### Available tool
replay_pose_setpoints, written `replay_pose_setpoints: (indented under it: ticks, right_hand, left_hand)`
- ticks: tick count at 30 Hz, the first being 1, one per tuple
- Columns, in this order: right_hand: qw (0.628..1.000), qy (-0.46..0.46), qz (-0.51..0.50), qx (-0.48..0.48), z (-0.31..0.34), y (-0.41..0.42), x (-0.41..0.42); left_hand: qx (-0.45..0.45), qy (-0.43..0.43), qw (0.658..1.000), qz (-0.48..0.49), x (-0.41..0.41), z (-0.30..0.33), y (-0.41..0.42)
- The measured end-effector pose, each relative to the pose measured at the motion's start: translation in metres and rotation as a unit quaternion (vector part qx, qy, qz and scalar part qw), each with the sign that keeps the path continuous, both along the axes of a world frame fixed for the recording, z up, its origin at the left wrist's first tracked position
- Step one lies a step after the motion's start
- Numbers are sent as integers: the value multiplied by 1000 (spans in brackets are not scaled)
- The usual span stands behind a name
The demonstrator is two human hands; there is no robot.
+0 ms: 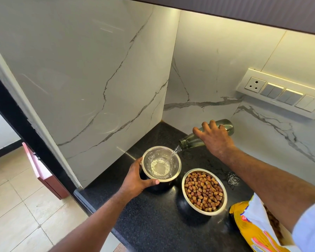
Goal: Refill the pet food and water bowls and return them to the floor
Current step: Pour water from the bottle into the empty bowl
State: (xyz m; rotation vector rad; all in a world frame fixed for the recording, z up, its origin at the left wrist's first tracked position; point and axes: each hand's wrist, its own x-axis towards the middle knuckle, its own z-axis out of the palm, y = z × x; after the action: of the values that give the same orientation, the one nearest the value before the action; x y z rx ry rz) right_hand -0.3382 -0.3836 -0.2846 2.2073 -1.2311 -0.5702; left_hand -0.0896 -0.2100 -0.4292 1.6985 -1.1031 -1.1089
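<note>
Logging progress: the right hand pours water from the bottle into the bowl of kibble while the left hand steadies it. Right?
Not quite. In the head view the bottle in the right hand pours into the water bowl, which the left hand steadies. The kibble bowl stands beside it, untouched.

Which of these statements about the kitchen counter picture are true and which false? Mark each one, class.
1. The right hand tips a glass bottle over the water bowl. True.
2. The food bowl is empty. False: it is full of kibble.
3. The left hand holds the water bowl's side. True.
4. Both bowls stand on the floor. False: they stand on the black counter.
5. The food bag lies near the right forearm. True.
</note>
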Motion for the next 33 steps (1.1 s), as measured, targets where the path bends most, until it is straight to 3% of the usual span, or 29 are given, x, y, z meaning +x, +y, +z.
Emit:
replay_pose_setpoints:
  ticks: [17, 25, 33]
  right_hand:
    - [1000, -16, -11, 16, -18, -6, 3]
    - [985, -153, -37, 75, -57, 13, 5]
    - [937, -321, -92, 101, -81, 27, 10]
  left_hand:
    - [4, -3, 1000, 10, 6, -7, -7]
    - [-8, -26, 999, 26, 10, -8, -18]
    - [-42, -78, 994, 62, 12, 1, -50]
